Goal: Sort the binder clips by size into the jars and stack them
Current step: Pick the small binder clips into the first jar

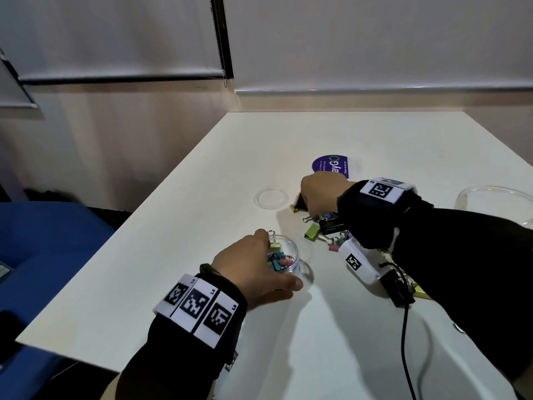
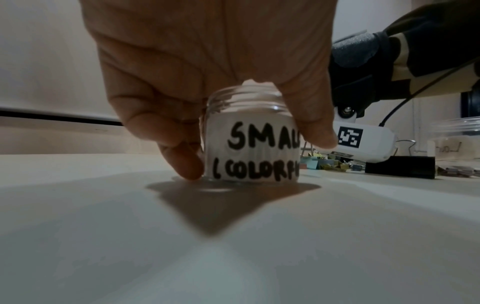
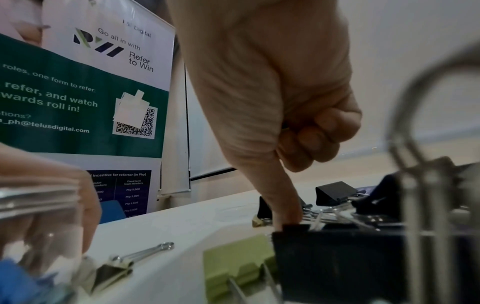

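A small clear jar (image 1: 288,262) labelled "SMALL (COLORFUL)" (image 2: 252,144) stands on the white table (image 1: 202,284), with several small coloured clips inside. My left hand (image 1: 253,264) grips its sides between thumb and fingers. A pile of loose binder clips (image 1: 326,223) lies to its right: black, green (image 1: 312,230) and pink (image 1: 334,247) ones. My right hand (image 1: 320,194) hovers over the pile's far end. One finger (image 3: 288,211) reaches down beside a black clip (image 1: 298,204); the others are curled. A dark sliver shows inside the curl, too small to identify.
A clear lid (image 1: 271,198) lies beyond the small jar. A larger clear jar (image 1: 496,202) stands at the right edge. A purple sticker (image 1: 330,166) is on the table behind my right hand. A black cable (image 1: 406,342) trails off my right wrist. A blue chair (image 1: 43,241) is left.
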### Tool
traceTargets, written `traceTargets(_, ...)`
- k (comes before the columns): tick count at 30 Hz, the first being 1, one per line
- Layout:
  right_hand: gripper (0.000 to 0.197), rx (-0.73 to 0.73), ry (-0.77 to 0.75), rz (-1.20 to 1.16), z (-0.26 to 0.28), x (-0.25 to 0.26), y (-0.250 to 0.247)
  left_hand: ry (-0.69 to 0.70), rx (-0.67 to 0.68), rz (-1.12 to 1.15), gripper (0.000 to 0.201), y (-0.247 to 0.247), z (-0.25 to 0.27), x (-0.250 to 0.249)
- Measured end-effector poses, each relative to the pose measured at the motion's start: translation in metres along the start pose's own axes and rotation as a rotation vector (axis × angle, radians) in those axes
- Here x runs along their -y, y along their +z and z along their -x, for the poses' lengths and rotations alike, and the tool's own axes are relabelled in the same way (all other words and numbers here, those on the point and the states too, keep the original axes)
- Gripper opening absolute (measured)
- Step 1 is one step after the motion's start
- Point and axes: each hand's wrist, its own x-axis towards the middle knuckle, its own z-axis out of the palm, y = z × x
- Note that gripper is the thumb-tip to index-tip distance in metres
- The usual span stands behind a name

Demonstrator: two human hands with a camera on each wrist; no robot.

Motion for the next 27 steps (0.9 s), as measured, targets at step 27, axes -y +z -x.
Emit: traceTargets(27, 0.019, 0.462, -0.342, -0.793, 0.038, 0.023, -0.031, 0.009, -0.003, -0.01, 0.074, 0.001, -0.003, 0.001)
